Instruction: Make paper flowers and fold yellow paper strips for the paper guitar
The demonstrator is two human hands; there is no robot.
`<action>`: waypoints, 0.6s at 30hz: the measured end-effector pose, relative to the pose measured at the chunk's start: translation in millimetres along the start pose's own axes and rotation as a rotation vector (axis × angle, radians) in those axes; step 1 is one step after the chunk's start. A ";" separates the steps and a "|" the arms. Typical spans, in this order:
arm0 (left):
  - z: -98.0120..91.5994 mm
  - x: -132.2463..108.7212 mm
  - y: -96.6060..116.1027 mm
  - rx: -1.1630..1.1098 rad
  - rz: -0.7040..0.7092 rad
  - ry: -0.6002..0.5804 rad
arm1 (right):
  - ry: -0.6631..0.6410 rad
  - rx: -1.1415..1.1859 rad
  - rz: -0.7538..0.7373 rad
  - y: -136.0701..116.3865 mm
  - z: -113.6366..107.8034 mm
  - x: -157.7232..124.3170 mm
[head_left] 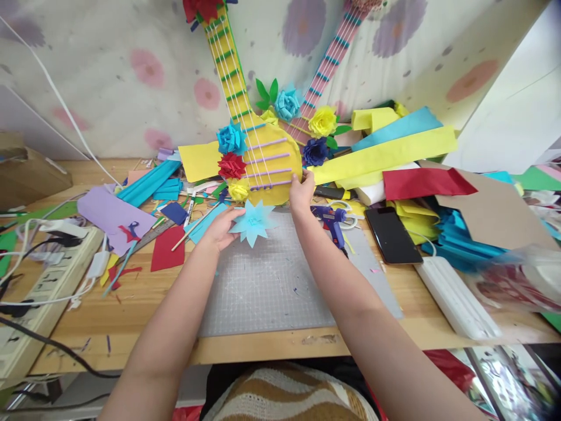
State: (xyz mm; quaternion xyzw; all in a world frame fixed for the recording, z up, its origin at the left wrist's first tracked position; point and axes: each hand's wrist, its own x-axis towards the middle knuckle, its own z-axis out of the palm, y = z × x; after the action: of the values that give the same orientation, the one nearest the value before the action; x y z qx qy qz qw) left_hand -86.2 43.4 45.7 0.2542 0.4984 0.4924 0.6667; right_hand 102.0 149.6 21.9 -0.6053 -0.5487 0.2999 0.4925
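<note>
Carrying everything: a wooden tabletop (149,304), strewn with coloured paper sheets, strips and scraps.
Grey mat (263,292): gridded, lying flat in the middle, toward the near edge.
Yellow instrument (272,150): a paper body with white strings and a green-fretted neck, standing upright at the mat's far edge, before a flower-patterned backdrop (179,58).
Pink instrument (319,82): behind and to the right of the yellow one, its neck slanting right, with blue frets.
Power strip (48,292): at the far left, with plugs in it.
Black phone (393,235): face up, right of the mat.
Purple glue gun (333,219): near the mat's right side, just beyond the right forearm.
Hands: apart; the left hand (224,227) grips the left petals of a flower, the right hand (302,190) pinches the yellow instrument's lower right edge.
Light-blue flower (253,222): pointed petals, just in front of the yellow body's base.
Roses: blue (231,139), red (232,166) and yellow (239,190), stacked down the yellow body's left side.
</note>
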 end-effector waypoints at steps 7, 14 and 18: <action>-25.6 -41.0 29.6 -0.083 0.219 0.116 | 0.136 0.152 0.021 -22.1 -9.3 -23.3; -14.9 -90.7 46.1 -0.142 0.523 0.042 | -0.115 0.233 0.134 -28.3 -41.2 -59.8; -2.8 -103.9 35.5 -0.173 0.484 -0.008 | -0.282 0.223 0.304 -26.4 -39.1 -76.3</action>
State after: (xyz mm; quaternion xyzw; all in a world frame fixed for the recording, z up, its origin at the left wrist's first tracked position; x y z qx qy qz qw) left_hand -104.9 -37.9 117.2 0.3098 0.3767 0.6774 0.5507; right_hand 111.0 63.6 45.9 -0.5748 -0.4781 0.5110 0.4241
